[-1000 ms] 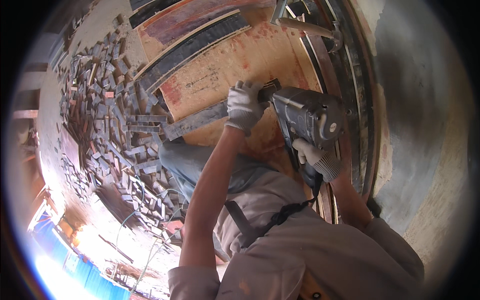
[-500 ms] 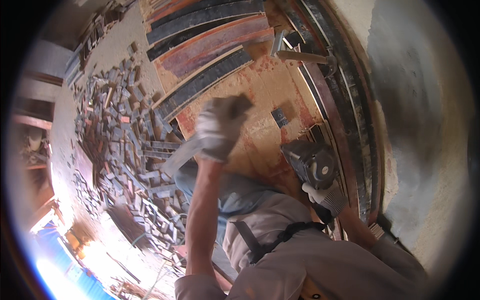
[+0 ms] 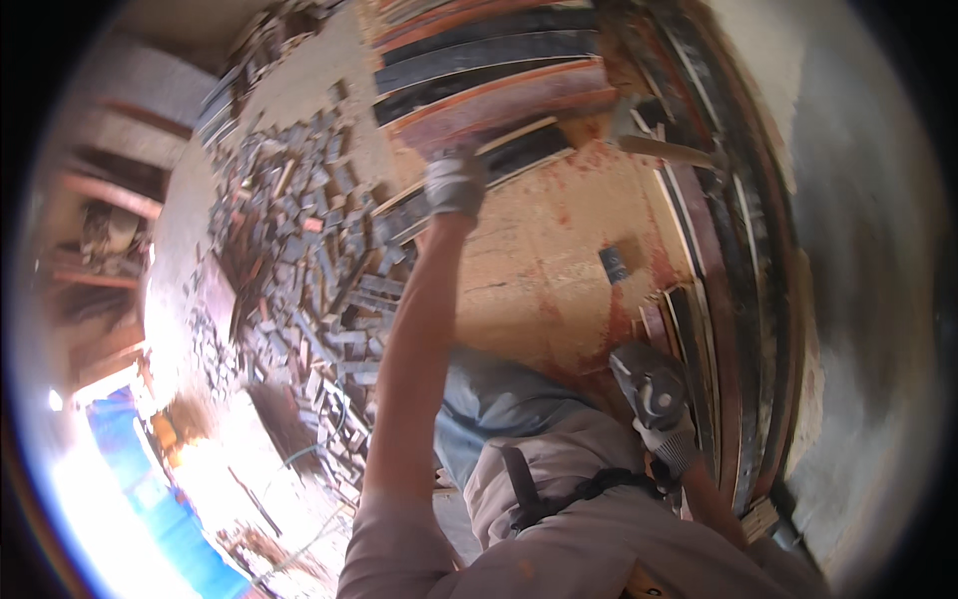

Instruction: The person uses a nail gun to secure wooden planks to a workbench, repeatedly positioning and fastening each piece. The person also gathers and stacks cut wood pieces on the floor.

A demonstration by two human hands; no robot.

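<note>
My left hand (image 3: 456, 185), in a pale work glove, reaches out to the nearest black-faced board strip (image 3: 524, 155) of the row. Its fingers are smeared by motion, so whether they grip the strip cannot be told. At the lower right my right hand (image 3: 669, 441), also gloved, is closed on a dark handheld power tool (image 3: 652, 387) with a rounded housing. That tool rests or hovers low at the near right corner of the bare plywood sheet (image 3: 539, 250). A small dark block (image 3: 614, 264) lies on the sheet.
Several black and reddish board strips (image 3: 489, 60) lie across the far end. Long boards (image 3: 743, 270) run along the right beside the wall (image 3: 858, 250). A wooden-handled hammer (image 3: 669, 152) lies on them. Many small offcuts (image 3: 299, 240) litter the floor at left.
My left hand has moved away from me to the nearest board strip. A dark piece in it and a blurred grey strip near its wrist no longer show. The view has shifted.
</note>
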